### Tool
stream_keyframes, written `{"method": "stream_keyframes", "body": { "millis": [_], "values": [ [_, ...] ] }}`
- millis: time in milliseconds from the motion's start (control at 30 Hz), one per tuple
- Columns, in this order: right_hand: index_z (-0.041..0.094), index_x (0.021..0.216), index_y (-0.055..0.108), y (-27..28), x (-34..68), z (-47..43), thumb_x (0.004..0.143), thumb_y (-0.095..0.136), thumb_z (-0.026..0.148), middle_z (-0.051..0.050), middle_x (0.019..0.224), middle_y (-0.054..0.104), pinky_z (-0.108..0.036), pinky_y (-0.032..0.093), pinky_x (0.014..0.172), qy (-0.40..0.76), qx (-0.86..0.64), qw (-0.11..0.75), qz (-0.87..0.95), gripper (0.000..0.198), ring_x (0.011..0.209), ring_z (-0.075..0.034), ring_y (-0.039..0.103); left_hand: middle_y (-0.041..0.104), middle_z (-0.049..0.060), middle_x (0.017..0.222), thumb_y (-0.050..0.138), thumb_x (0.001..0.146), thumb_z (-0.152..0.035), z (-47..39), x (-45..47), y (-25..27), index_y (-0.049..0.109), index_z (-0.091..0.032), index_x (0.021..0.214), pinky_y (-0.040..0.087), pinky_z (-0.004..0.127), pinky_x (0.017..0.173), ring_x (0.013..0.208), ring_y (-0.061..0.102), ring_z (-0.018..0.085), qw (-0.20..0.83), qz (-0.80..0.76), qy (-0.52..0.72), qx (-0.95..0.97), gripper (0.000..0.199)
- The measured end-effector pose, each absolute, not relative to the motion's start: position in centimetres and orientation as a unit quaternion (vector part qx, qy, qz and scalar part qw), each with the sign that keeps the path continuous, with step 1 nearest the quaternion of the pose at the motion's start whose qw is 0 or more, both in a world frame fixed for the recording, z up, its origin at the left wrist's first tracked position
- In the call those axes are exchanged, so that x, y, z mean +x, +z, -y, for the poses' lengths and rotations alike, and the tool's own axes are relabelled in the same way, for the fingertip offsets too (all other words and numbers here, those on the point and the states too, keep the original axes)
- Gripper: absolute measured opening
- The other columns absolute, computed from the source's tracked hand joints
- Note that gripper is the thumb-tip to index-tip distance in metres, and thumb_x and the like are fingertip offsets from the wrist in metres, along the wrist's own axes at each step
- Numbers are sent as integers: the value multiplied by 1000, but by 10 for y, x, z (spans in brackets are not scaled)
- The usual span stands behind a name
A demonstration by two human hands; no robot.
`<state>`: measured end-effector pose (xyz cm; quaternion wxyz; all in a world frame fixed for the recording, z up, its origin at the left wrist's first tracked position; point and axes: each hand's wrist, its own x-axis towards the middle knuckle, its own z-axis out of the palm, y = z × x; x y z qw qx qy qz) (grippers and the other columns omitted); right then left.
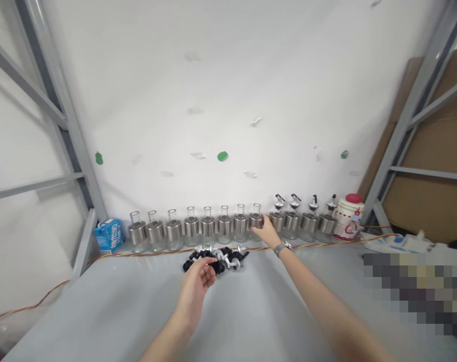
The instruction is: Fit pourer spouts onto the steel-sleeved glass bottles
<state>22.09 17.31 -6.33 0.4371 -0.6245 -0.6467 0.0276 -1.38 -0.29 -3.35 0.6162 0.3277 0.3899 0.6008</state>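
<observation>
A row of glass bottles with steel sleeves stands along the wall. My right hand (267,231), a watch on its wrist, is closed on the sleeve of an uncapped glass bottle (256,220). To its right, several bottles carry pourer spouts, such as this silver and black pourer spout (295,201); those to its left have bare necks. My left hand (201,275) hovers over the near side of a pile of black and silver pourer parts (228,257). Its fingers are loosely curled and apart from the thumb, with nothing visible in them.
A blue carton (109,235) stands at the row's left end, a white jar with a red lid (348,217) at its right. A twisted cable (156,253) runs before the bottles. White equipment (413,245) lies at right, near a pixelated area. Grey metal frames flank the table (138,291).
</observation>
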Motion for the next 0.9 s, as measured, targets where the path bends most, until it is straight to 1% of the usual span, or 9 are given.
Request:
{"method": "stream_keyframes", "body": {
  "millis": [167, 333, 400, 467, 567, 633, 767, 833, 900],
  "values": [
    [13, 96, 48, -64, 218, -171, 60, 59, 38, -10, 85, 62, -34, 43, 66, 61, -660, 443, 604, 45, 75, -22, 58, 49, -1, 59, 53, 70, -33, 1, -14, -35, 64, -13, 76, 38, 22, 61, 58, 47, 10, 602, -394, 603, 344, 23],
    [15, 103, 45, -45, 208, -133, 63, 59, 38, -11, 101, 57, -43, 34, 85, 19, -637, 483, 600, 47, 95, -26, 52, 51, 0, 61, 57, 68, -34, 0, -16, -38, 64, -16, 81, 40, 25, 62, 60, 49, 13, 493, -433, 620, 430, 23],
    [15, 106, 43, -34, 197, -108, 64, 59, 38, -11, 102, 56, -42, 33, 87, 6, -606, 505, 614, 50, 96, -25, 51, 56, 4, 72, 63, 63, -32, 1, -16, -37, 64, -19, 87, 41, 29, 71, 69, 53, 17, 405, -462, 617, 491, 27],
    [15, 104, 45, -25, 182, -78, 64, 61, 38, -11, 98, 57, -41, 37, 83, 29, -529, 548, 648, 49, 91, -25, 52, 58, 7, 94, 67, 59, -27, 4, -15, -37, 61, -23, 98, 36, 33, 85, 89, 52, 23, 329, -468, 607, 552, 40],
    [19, 103, 46, -19, 155, -33, 61, 66, 37, -7, 98, 57, -38, 39, 82, 102, -465, 535, 698, 50, 92, -23, 51, 49, 7, 120, 68, 57, -21, 9, -11, -39, 53, -27, 112, 23, 36, 98, 113, 39, 26, 295, -449, 583, 609, 58],
    [22, 104, 46, -18, 139, -9, 61, 67, 35, -7, 103, 55, -40, 37, 87, 132, -437, 521, 721, 50, 97, -23, 49, 51, 9, 119, 68, 56, -17, 11, -9, -42, 53, -25, 112, 23, 38, 97, 113, 40, 27, 295, -438, 581, 620, 58],
    [24, 107, 48, -18, 128, 7, 62, 68, 31, -5, 107, 56, -43, 22, 99, 130, -361, 471, 794, 50, 105, -23, 45, 61, 9, 100, 70, 51, -14, 7, -8, -47, 59, -20, 98, 36, 36, 86, 94, 54, 27, 325, -420, 596, 602, 49],
    [26, 112, 47, -22, 134, 0, 69, 62, 32, -5, 112, 54, -41, 26, 98, 132, -347, 452, 811, 46, 107, -22, 44, 64, 8, 91, 71, 51, -17, 1, -14, -45, 61, -19, 91, 39, 34, 80, 85, 57, 25, 320, -445, 607, 575, 42],
    [27, 112, 49, -30, 144, -11, 78, 52, 30, -6, 112, 53, -38, 33, 92, 137, -370, 448, 803, 34, 105, -20, 46, 65, 8, 85, 70, 54, -23, -7, -27, -41, 60, -17, 87, 40, 33, 77, 79, 58, 24, 285, -494, 611, 549, 35]
  ]
}}
